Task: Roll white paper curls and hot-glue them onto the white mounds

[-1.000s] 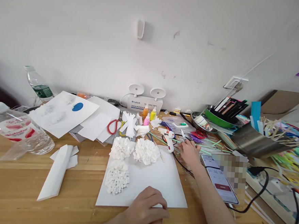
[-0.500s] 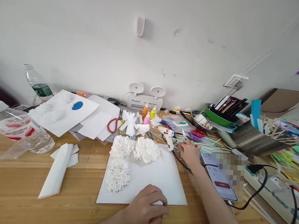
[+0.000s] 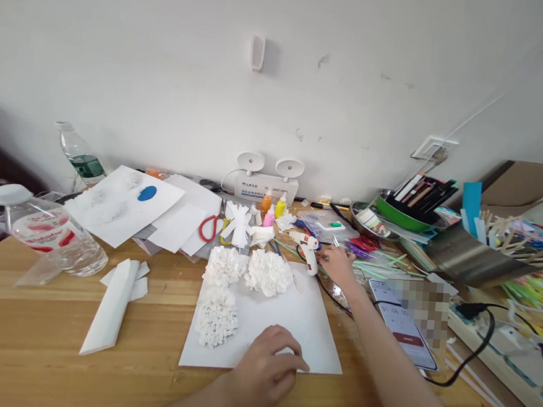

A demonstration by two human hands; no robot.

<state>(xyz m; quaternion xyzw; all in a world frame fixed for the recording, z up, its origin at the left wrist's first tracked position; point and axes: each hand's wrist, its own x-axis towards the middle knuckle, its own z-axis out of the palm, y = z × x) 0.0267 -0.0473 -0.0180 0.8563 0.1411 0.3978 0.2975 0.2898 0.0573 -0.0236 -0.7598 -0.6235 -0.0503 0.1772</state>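
My left hand [image 3: 264,370] rests palm down on the near edge of a white sheet [image 3: 301,317], fingers loosely curled and holding nothing. Three white ruffled paper flowers [image 3: 246,275] sit on the sheet's far left part. My right hand [image 3: 339,264] reaches across the sheet's far right corner. Its fingertips lie among green straws [image 3: 378,267], right beside a white hot glue gun [image 3: 309,251]. A thin metal tool [image 3: 335,239] pokes out just beyond the fingers. Whether that hand grips anything is hidden.
A phone [image 3: 400,324] lies right of my right forearm, with a black cable [image 3: 470,354] beyond it. Red scissors [image 3: 209,227], small paint bottles [image 3: 271,210], loose papers [image 3: 127,203], two water bottles [image 3: 50,237], a folded paper strip [image 3: 110,307] and a green bowl of pens [image 3: 405,216] crowd the desk.
My right hand has crept a little left and farther away, closer to the glue gun. The left hand stays on the sheet. The view has shifted slightly.
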